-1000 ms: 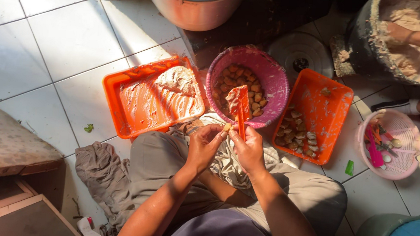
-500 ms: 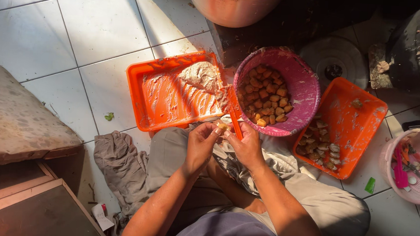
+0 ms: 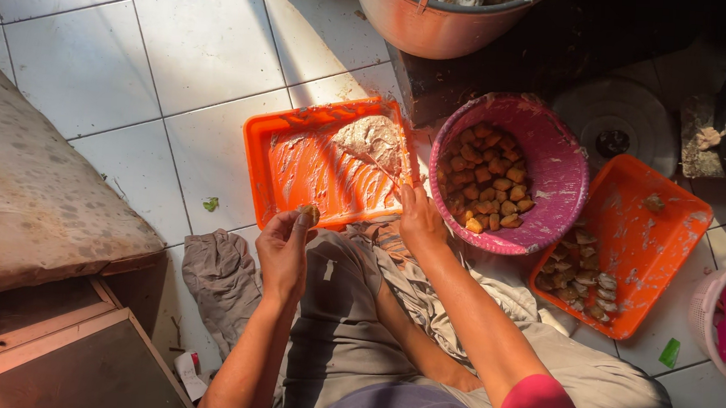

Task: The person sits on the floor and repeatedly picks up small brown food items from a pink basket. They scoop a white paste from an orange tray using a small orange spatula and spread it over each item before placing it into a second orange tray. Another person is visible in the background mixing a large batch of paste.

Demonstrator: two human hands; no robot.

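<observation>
My left hand (image 3: 285,248) pinches a small browned fried piece (image 3: 308,215) just in front of the near rim of an orange tray (image 3: 293,167). That tray holds a mound of pale paste (image 3: 373,138). My right hand (image 3: 418,217) grips a thin stick-like tool (image 3: 382,168) whose tip reaches into the paste. Right beside that hand stands a pink basket (image 3: 561,171) filled with several golden fried pieces (image 3: 492,187).
A second orange tray (image 3: 663,233) with several filled pieces lies at the right. An orange pot (image 3: 431,21) stands at the top, a pink bowl (image 3: 704,313) at the right edge, a cloth (image 3: 213,270) on the white tiles, and a worn grey mat (image 3: 23,189) at the left.
My hands have parted: the left now holds the fried piece alone near the tray rim, and the right has reached forward with the tool into the paste. The camera shifted right.
</observation>
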